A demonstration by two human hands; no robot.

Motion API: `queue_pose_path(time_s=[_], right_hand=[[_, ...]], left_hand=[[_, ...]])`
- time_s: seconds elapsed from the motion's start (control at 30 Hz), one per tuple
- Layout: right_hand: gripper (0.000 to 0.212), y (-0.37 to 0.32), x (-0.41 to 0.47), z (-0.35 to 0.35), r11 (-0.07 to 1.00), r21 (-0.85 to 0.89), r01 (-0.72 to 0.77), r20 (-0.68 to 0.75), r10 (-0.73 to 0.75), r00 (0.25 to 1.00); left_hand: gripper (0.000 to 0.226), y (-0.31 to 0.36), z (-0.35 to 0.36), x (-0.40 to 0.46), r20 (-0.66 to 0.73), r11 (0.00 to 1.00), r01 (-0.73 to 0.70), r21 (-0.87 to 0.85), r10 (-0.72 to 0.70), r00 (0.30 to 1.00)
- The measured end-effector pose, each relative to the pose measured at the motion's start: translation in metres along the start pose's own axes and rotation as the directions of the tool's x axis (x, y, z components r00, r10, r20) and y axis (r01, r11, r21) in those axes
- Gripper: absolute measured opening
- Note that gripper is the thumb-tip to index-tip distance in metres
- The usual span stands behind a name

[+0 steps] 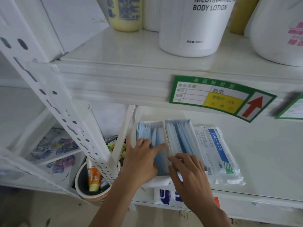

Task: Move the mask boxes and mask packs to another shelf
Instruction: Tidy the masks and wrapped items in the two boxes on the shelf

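Head view: two open white cardboard mask boxes [165,138] of pale blue masks stand side by side on the white lower shelf [262,161]; at their three o'clock lies a clear plastic mask pack with a blue label [218,154], touching; left hand [141,159] rests inside the left box, fingers fairly straight; right hand [188,171] curls over the right box's near edge; at eight o'clock, a round tub of tubes [91,181].

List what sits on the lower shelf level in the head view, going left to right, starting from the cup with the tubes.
Cup of tubes → left open mask box, left hand resting in it → right open mask box, right hand at its front → sealed mask pack.
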State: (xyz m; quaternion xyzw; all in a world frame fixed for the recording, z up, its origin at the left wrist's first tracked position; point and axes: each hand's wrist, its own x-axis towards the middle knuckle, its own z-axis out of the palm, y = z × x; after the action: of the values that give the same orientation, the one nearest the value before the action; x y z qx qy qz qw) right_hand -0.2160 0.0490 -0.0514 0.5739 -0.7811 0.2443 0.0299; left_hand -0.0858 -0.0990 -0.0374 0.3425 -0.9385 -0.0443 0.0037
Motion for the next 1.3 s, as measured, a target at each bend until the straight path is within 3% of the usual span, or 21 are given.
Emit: queue_pose_path(time_s=[0.23, 0.4, 0.57, 0.67, 0.77, 0.87, 0.93, 1.03, 1.3], right_hand=[[0.023, 0.004, 0.001, 0.003, 0.998, -0.051, 0.023, -0.047, -0.025, 0.999], [0.026, 0.004, 0.0, 0.005, 0.996, -0.079, 0.036, -0.068, -0.041, 0.997], [0.024, 0.001, 0.002, 0.005, 0.998, -0.059, 0.02, -0.056, -0.023, 0.998], [0.028, 0.002, 0.002, 0.0, 1.0, -0.001, 0.022, -0.036, -0.022, 0.999], [0.033, 0.013, 0.005, -0.009, 0.983, 0.172, -0.068, -0.097, 0.086, 0.992], [0.036, 0.03, 0.012, -0.02, 0.969, 0.096, -0.228, -0.151, 0.24, 0.959], [0.043, 0.036, 0.015, -0.025, 0.942, -0.045, -0.334, -0.009, 0.334, 0.943], [0.052, 0.034, 0.013, -0.023, 0.937, -0.136, -0.322, 0.134, 0.339, 0.931], [0.034, 0.018, 0.019, -0.026, 0.948, -0.182, -0.26, 0.096, 0.28, 0.955]], left_hand=[[0.051, -0.004, -0.001, -0.005, -0.077, 0.994, 0.058, -0.089, -0.065, 0.995], [0.065, -0.002, 0.003, -0.006, -0.178, 0.961, 0.168, -0.22, -0.208, 0.962], [0.048, 0.005, 0.003, -0.001, -0.144, 0.949, 0.202, -0.242, -0.241, 0.96], [0.054, 0.007, 0.004, -0.006, -0.162, 0.935, 0.17, -0.311, -0.228, 0.96], [0.055, 0.001, 0.007, -0.011, -0.193, 0.903, 0.107, -0.416, -0.202, 0.96], [0.053, -0.003, 0.007, -0.013, -0.211, 0.87, 0.066, -0.489, -0.191, 0.959], [0.051, -0.003, 0.007, -0.013, -0.238, 0.892, 0.039, -0.45, -0.162, 0.958], [0.049, -0.003, 0.005, -0.011, -0.233, 0.953, 0.009, -0.304, -0.083, 0.969], [0.026, -0.013, 0.005, -0.014, -0.188, 0.984, -0.017, -0.177, -0.017, 0.982]])
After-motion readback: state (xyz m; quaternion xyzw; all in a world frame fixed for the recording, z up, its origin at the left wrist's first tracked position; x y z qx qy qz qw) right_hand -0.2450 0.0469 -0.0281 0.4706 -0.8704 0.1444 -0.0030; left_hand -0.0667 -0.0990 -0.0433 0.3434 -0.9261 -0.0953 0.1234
